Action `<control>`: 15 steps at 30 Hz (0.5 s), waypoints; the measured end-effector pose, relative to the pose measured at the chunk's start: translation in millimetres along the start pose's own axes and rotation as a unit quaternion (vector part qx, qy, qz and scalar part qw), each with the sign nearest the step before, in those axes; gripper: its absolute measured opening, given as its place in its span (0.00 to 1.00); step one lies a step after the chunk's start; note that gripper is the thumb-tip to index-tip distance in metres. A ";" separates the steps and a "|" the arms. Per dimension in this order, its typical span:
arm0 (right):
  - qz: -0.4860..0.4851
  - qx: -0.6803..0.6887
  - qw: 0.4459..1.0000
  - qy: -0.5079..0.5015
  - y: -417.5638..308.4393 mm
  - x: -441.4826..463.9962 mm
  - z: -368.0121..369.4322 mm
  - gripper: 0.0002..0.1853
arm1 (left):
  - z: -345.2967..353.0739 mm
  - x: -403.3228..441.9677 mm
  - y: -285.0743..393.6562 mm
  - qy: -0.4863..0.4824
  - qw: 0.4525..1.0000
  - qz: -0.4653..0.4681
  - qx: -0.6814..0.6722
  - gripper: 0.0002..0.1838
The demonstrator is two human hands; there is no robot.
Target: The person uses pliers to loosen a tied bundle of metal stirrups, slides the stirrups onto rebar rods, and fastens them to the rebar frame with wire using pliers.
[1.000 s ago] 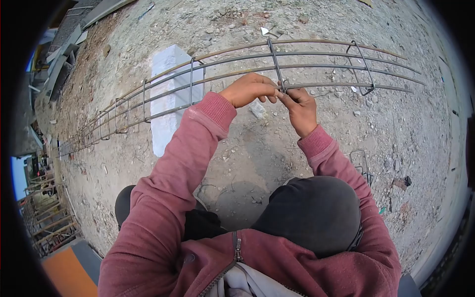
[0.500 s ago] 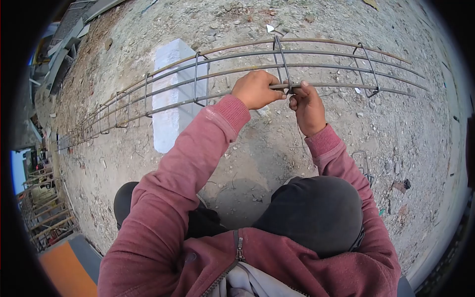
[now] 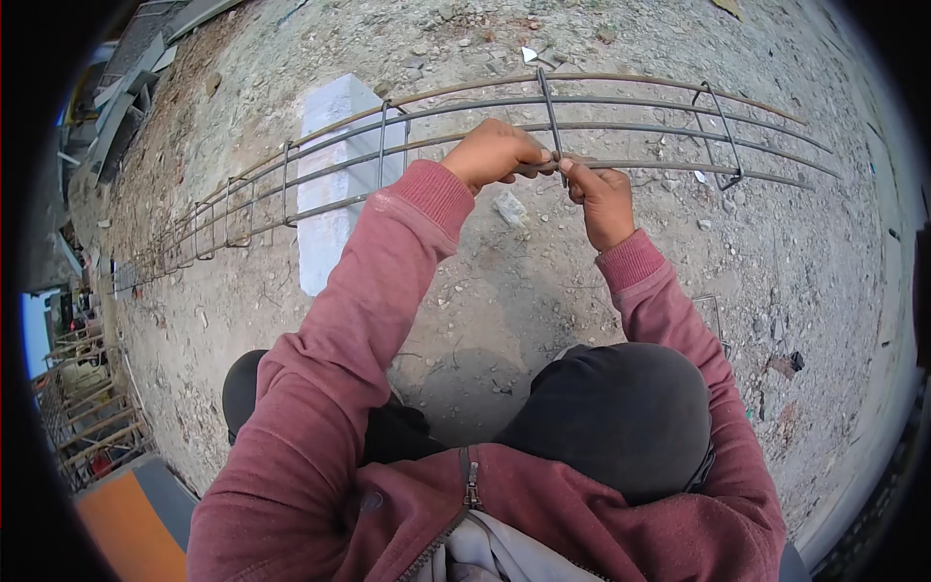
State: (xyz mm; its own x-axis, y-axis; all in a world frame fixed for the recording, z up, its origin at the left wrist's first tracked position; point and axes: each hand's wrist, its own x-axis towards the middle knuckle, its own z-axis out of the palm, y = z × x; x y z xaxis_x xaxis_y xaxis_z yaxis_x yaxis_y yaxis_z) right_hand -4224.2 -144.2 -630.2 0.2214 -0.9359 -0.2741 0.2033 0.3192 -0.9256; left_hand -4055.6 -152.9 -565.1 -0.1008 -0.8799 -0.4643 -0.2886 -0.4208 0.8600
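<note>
A long rebar cage (image 3: pixel 669 129) of thin steel bars and square stirrups runs across the view in front of me. My left hand (image 3: pixel 497 153) is closed around the bar nearest me, just left of a middle stirrup (image 3: pixel 549 112). My right hand (image 3: pixel 601 202) pinches the same bar right beside that stirrup's lower corner, thumb and fingertips pressed together. The two hands almost meet at this crossing. Whether a tie wire lies between the fingertips is too small to tell.
A white block (image 3: pixel 335 218) supports the cage on its left side. Another stirrup (image 3: pixel 718 136) stands farther right. Gravelly ground (image 3: pixel 495 281) lies below, with a pale stone (image 3: pixel 510 208) near my left hand. Boards (image 3: pixel 136 87) are stacked at the far left, and an orange-and-grey panel (image 3: pixel 131 524) lies lower left.
Both hands have shifted slightly up and left. The middle stirrup has turned and now shows nearly edge-on. The near bar sits a little higher at the crossing.
</note>
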 end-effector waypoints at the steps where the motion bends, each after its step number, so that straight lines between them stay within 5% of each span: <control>1: -0.004 -0.008 1.000 0.002 -1.2 -0.3 -0.2 0.14 | 2.5 1.4 -4.3 0.027 0.999 0.025 -0.018 0.12; 2: -0.007 -0.016 1.000 0.005 -2.0 -1.5 -0.4 0.14 | 6.2 14.3 -29.4 0.066 0.991 0.117 0.026 0.09; 9: -0.011 0.038 0.997 0.064 -1.3 -12.6 4.4 0.12 | 30.4 -10.1 -36.3 0.269 0.886 0.347 0.151 0.07; 13: -0.045 -0.086 0.991 0.088 -3.7 -16.5 3.4 0.12 | 29.7 -10.3 -17.3 0.209 0.956 0.153 0.136 0.05; 15: -0.054 -0.134 0.985 0.099 -7.9 -18.9 4.6 0.13 | 33.7 -15.4 -18.3 0.221 0.952 0.159 0.140 0.04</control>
State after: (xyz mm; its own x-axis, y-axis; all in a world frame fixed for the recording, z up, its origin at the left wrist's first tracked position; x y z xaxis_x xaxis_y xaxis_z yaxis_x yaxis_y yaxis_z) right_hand -4225.6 -128.4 -616.4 0.0171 -0.9815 -0.1908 -0.0485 0.1898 -0.9806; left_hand -4080.8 -124.2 -580.8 0.1671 -0.9859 -0.0031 -0.5598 -0.0974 0.8229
